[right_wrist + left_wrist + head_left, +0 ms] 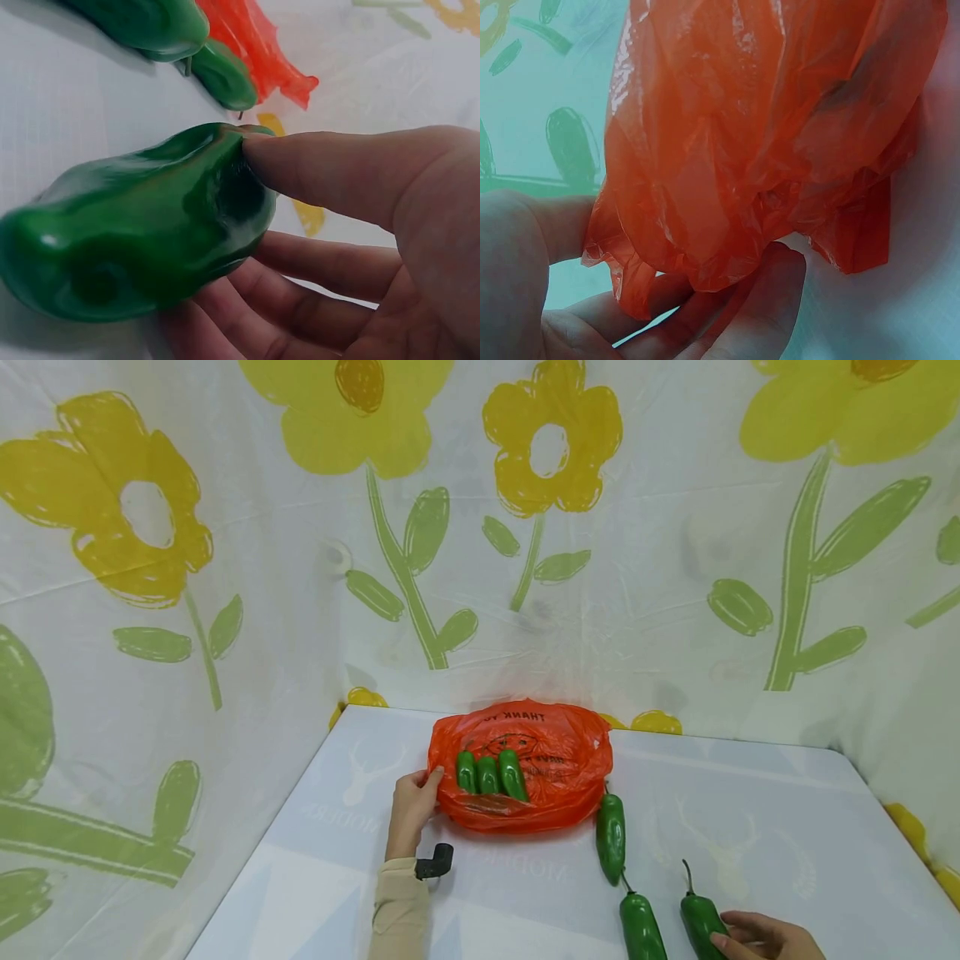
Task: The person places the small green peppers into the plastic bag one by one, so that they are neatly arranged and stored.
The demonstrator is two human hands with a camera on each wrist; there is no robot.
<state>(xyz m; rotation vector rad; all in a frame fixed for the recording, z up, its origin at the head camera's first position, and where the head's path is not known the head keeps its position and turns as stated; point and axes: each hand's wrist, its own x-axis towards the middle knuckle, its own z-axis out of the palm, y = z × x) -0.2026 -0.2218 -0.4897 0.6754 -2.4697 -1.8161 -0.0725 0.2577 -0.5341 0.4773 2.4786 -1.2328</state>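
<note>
A red plastic bag (555, 789) lies at the table's back, its mouth toward me, with several green chili peppers (488, 775) inside. My left hand (413, 802) holds the bag's left edge; the left wrist view shows the thin red plastic (697, 187) between thumb and fingers. At the lower right, my right hand (772, 937) grips a green pepper (701, 927) with its stem pointing away. Close up, my thumb (322, 169) presses one end of this glossy pepper (135, 225) while the fingers curl beneath it.
Two more green peppers lie in a line in front of the bag's right side: one (611, 839) near the bag, the other (642, 928) closer to me. A black wrist mount (437, 861) sticks out from my left sleeve. Flower-printed sheeting (637, 652) surrounds the white table (517, 893).
</note>
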